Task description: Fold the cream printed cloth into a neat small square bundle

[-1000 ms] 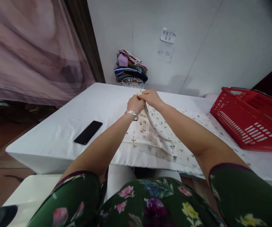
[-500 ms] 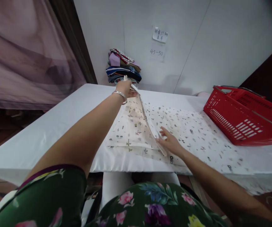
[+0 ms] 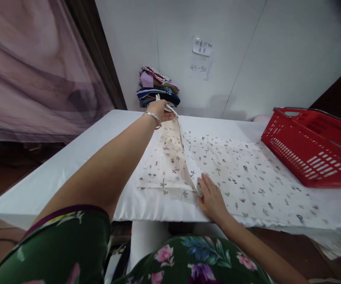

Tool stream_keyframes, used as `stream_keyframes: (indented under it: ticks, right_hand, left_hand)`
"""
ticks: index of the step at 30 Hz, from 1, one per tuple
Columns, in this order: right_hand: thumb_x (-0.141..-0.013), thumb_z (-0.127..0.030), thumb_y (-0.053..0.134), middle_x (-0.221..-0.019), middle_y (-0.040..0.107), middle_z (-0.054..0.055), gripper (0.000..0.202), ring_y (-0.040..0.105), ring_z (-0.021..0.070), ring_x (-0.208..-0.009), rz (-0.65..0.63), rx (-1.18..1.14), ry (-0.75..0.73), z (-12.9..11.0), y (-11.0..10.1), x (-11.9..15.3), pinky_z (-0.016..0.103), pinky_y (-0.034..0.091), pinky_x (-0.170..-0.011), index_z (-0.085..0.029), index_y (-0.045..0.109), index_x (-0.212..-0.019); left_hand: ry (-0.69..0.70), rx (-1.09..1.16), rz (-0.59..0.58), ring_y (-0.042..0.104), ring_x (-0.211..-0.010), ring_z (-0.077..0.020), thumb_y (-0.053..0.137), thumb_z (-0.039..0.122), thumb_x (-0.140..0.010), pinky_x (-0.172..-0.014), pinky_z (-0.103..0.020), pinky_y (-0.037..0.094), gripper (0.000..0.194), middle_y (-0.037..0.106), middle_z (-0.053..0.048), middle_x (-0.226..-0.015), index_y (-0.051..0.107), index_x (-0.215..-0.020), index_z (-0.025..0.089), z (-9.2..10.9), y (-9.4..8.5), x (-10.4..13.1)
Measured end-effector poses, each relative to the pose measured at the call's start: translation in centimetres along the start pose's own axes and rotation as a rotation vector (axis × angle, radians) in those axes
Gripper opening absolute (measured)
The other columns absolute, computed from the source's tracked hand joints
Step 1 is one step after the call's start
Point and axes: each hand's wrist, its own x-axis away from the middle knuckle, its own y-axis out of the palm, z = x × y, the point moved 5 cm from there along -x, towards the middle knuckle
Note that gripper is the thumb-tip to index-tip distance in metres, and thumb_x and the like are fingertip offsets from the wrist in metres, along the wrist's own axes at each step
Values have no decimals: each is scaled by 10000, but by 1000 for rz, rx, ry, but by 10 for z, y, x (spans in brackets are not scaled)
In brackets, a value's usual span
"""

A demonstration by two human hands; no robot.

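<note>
A thin white cloth [image 3: 241, 173] with a small scattered print lies on the table, its left part folded over in layers. My left hand [image 3: 160, 110], wearing a silver bracelet, is closed on the far end of the fold's raised edge. At the near end of that edge, my right hand [image 3: 212, 197] is closed on the cloth close to the table's front. Between both hands the edge stands up slightly off the layers below. The fingertips of my left hand are partly hidden by the cloth.
A white-covered table [image 3: 78, 157] spreads beneath the cloth. The red plastic basket [image 3: 315, 150] stands at the right, by the cloth's right part. Folded clothes [image 3: 158, 88] are stacked at the back against the wall, below paper notes [image 3: 201, 47]. A pink curtain [image 3: 34, 71] hangs at left.
My right hand has moved nearer to the table's front and closed on the near end of the fold. My left hand keeps its hold on the far end.
</note>
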Motion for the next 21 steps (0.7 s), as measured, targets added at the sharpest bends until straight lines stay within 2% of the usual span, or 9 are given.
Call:
stream_keyframes:
  ticks: [3,6,8,9,12,15,18,21]
  right_hand:
    - [-781,-160,411,-1371,415,139,571,389,251,-1247,63,-128,67,13,-4,1,434,380,-968,-163,352,-1350]
    - [-818,-266,381,-1048,628,101,491,593,233,-944,36,-296,353,37,-9,-1,377,482,-784,-175,408,-1300]
    - [-825,-313,355,-828,651,55,457,613,216,-726,24,-364,521,53,-15,-4,340,483,-666,-186,458,-1252]
    - [-818,-320,352,-784,647,45,447,605,213,-683,31,-379,561,58,-19,-6,330,472,-646,-187,483,-1224]
    - [-791,-306,349,-791,653,40,381,601,216,-723,59,-347,589,71,-32,-13,316,447,-663,-198,574,-1078]
    - [-795,-300,342,-718,641,29,328,592,217,-703,-2,-271,599,78,-36,-14,309,430,-634,-209,622,-938]
    - [-820,-326,366,-756,653,32,395,601,214,-693,-23,-225,587,79,-35,-11,318,446,-634,-208,568,-1138]
    - [-848,-325,383,-986,652,57,483,621,217,-820,-14,-176,477,76,-34,-6,337,482,-709,-241,425,-1322]
  left_hand:
    - [-8,-19,3,661,-713,-236,476,213,-800,-660,-318,551,208,603,-97,-568,594,-927,98,3,1,1]
    - [-10,-20,9,662,-705,-241,474,217,-813,-643,-322,550,218,609,-109,-588,589,-935,78,7,4,4]
    - [-3,-10,11,663,-706,-246,482,214,-810,-634,-330,551,218,620,-109,-610,589,-945,81,9,5,6]
    - [-1,-7,11,663,-707,-247,486,214,-808,-628,-332,551,218,625,-106,-620,591,-950,86,10,6,7]
    - [0,-9,6,664,-704,-248,494,223,-806,-610,-328,553,218,633,-106,-644,598,-945,91,11,6,7]
    - [-4,-7,0,666,-689,-242,512,229,-804,-597,-317,554,202,627,-113,-640,599,-929,97,11,5,4]
    - [-13,-6,-3,662,-648,-229,520,224,-804,-563,-301,554,190,620,-112,-616,590,-927,97,11,3,2]
    - [-13,-2,-1,657,-617,-217,509,214,-811,-540,-291,553,190,616,-105,-610,580,-937,91,10,1,-1]
